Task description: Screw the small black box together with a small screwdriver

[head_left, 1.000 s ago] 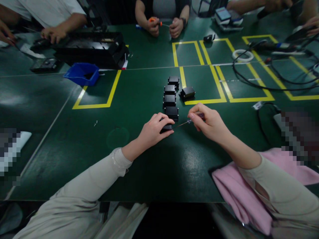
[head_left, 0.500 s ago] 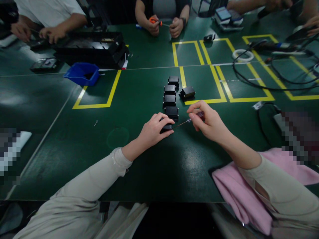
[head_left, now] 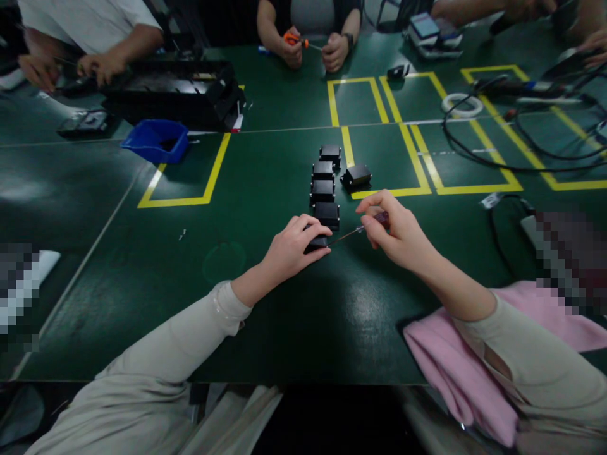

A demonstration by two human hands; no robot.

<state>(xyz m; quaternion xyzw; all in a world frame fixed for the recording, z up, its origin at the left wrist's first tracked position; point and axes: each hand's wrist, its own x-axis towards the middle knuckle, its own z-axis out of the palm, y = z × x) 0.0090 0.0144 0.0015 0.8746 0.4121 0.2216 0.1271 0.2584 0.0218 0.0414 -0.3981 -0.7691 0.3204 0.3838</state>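
Observation:
My left hand (head_left: 293, 248) is curled over a small black box (head_left: 317, 242) on the green table (head_left: 142, 265), holding it down. My right hand (head_left: 396, 230) pinches a thin screwdriver (head_left: 360, 230) with a dark red handle; its tip points left at the held box. Directly beyond the box runs a row of several more black boxes (head_left: 324, 189), and one further box (head_left: 356, 176) sits tilted to the row's right.
A blue bin (head_left: 156, 140) and a black tray (head_left: 175, 91) stand at the back left. Black cables (head_left: 497, 158) and a white tape roll (head_left: 461, 105) lie at the right. A pink cloth (head_left: 455, 373) is under my right forearm. Other people's hands work along the far edge.
My right hand's fingers have shifted slightly on the screwdriver handle, as if turning it. My left hand and the boxes have stayed still.

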